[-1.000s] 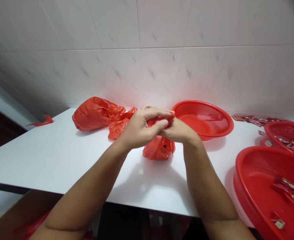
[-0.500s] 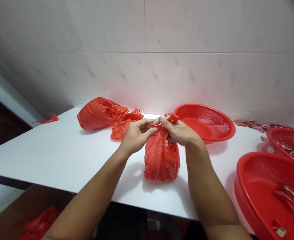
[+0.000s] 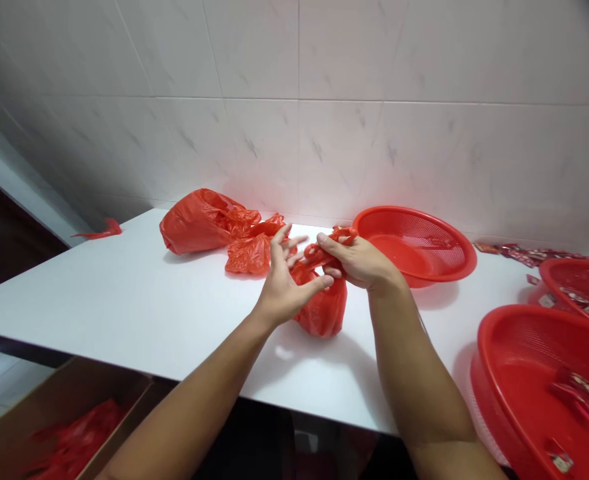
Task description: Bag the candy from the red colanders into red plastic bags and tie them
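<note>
A white table (image 3: 124, 303) carries red plastic bags (image 3: 191, 225), three red baskets (image 3: 399, 252) and loose packets (image 3: 529, 253).

Spreads left hand (image 3: 291, 283) wide, closes right hand (image 3: 361, 261) in a pinch

Reaches forward with both bare arms, slanting the left forearm (image 3: 199, 407) up and inward from the lower edge of the view and the right forearm (image 3: 407, 353) up from the lower right. Holds the left wrist (image 3: 263, 319) nearly straight, fanning the left fingers (image 3: 278, 250) upward and pointing the left thumb (image 3: 314, 287) across, its tip close to the right fingers (image 3: 332, 271). Bends the right wrist (image 3: 381, 277) inward, laying the right thumb (image 3: 331, 245) on top and curling the fingers beneath.
</note>
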Demonstrator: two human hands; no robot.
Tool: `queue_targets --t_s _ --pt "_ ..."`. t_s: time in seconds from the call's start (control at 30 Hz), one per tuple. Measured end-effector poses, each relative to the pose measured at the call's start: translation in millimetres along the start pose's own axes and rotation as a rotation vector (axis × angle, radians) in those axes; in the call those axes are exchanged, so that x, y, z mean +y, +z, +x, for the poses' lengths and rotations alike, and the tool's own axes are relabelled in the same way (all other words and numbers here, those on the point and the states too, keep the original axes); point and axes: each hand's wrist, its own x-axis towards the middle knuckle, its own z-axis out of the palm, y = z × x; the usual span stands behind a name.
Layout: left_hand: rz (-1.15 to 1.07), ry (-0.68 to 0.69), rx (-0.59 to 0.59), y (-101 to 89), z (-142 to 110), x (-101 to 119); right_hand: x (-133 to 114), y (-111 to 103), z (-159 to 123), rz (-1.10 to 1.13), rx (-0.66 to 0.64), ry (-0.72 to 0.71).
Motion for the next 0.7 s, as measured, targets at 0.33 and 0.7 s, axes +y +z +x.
queue_targets --t_s 0.33,0.7 --pt "-0.295 -0.474 -0.366 -38.3 14.1 0.0 -12.3 -0.8 -6.7 -0.628 -0.037 -0.224" --pt "-0.345 -0.435 -0.227 -39.5 6.2 -7.3 -11.6 10.9 -6.1 -0.687 -0.025 -0.398"
